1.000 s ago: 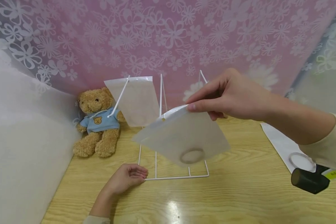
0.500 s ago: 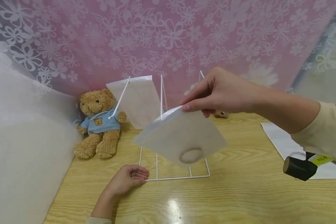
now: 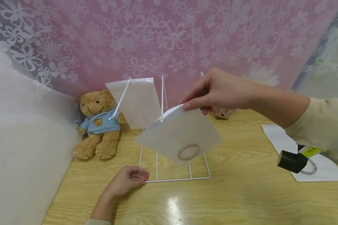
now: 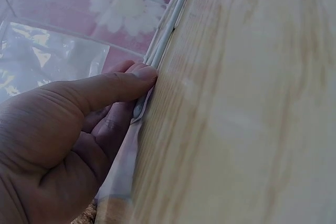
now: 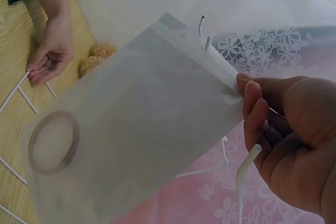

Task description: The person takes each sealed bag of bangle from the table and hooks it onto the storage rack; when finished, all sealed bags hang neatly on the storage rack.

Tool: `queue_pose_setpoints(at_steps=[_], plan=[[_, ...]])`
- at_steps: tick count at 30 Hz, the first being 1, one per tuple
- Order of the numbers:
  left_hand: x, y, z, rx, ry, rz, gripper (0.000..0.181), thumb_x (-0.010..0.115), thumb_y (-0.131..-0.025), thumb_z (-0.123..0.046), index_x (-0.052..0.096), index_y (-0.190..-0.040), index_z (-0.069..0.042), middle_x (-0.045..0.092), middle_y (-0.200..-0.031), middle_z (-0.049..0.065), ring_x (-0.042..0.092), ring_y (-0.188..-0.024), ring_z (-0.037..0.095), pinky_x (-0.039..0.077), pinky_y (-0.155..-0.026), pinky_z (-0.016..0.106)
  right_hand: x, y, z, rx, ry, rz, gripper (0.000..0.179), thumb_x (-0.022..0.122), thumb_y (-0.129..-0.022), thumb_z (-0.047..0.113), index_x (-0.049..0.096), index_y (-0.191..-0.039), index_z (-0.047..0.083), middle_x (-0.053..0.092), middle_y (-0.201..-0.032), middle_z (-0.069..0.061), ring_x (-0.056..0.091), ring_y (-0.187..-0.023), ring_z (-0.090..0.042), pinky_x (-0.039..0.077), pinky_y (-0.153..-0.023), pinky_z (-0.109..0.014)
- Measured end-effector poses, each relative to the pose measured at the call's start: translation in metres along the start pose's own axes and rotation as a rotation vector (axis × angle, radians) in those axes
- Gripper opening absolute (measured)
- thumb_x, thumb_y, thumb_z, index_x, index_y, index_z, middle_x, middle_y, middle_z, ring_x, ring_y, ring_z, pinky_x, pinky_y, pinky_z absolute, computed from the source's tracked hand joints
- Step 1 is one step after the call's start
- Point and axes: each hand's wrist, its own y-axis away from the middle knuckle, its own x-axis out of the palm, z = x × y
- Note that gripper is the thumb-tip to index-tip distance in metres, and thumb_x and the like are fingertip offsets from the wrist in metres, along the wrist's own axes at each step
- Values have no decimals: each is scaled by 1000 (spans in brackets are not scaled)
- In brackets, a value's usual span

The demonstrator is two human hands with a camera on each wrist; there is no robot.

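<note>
Right hand (image 3: pixel 221 90), nearer, pinches translucent pouch (image 3: pixel 176 134) by top edge; long axis runs from pinched edge down to ring (image 5: pixel 72 151); edge slopes down leftward across middle hook (image 3: pixel 162 100), threaded or not, cannot tell; left hand (image 3: pixel 130 179), well apart, grips corner of white rack (image 3: pixel 180 180)

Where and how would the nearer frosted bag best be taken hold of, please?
I'd pinch the frosted bag by the upper right end of its glossy top strip, coming from the right in the head view. That end sits highest, the ring lies low inside, and the white prong ends near the strip's middle, probably better left free.
</note>
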Motion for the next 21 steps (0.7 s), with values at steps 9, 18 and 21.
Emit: queue_pose_setpoints(at_steps=[9,18,21], plan=[[1,-1,0,0,-3,-2,32,73,-89,-3,66,-118,9,70,-113,24,71,-100,25,61,-84,24,-3,-10,-6,31,27,2,18,77,-89,31,80,-103,19,69,-75,-12,60,-65,-21,48,-50,-25],[1,1,-4,20,-18,-12,31,73,-89,-3,66,-116,10,70,-112,25,71,-98,23,60,-84,22,-7,-21,-5,66,50,-13,19,75,-91,28,79,-105,16,75,-86,-9,66,-74,-25,57,-63,-27],[2,2,-4,29,-8,-4,32,73,-89,-3,65,-116,11,70,-112,27,71,-98,23,60,-84,23,-6,-24,-6,73,30,-10,18,74,-92,23,78,-105,12,75,-86,-9,66,-74,-26,58,-64,-27]])
